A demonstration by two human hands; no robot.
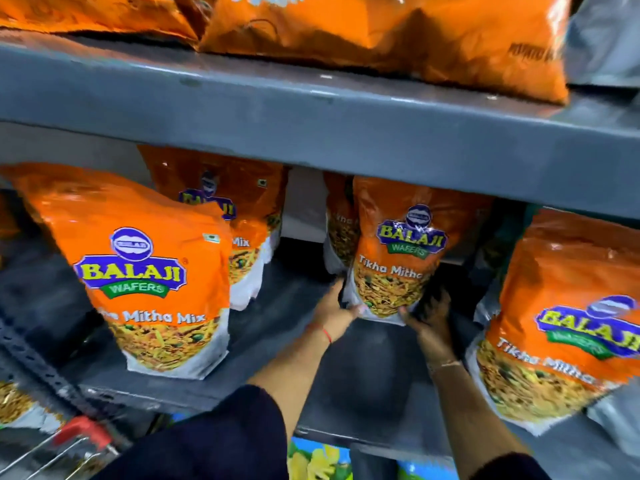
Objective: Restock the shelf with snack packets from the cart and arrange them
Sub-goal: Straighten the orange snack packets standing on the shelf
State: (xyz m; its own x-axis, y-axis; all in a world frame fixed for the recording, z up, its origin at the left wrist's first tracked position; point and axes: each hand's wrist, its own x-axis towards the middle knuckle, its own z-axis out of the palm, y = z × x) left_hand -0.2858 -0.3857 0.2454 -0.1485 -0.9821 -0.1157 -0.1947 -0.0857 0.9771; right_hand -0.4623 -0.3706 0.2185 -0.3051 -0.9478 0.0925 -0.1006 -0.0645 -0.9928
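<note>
An orange Balaji Tikha Mitha Mix packet (398, 251) stands upright deep on the grey middle shelf (277, 327). My left hand (337, 306) grips its lower left corner and my right hand (427, 315) grips its lower right corner. Another packet (337, 223) stands just behind it to the left, partly hidden. More of the same packets stand at the left front (149, 271), behind that one (239, 206), and at the right front (568, 317).
The grey upper shelf edge (311, 116) overhangs the packets, with orange packets (381, 32) lying on top. The wire cart with a red handle (83, 434) sits at the lower left. Yellow-green packs (318, 459) show on the shelf below.
</note>
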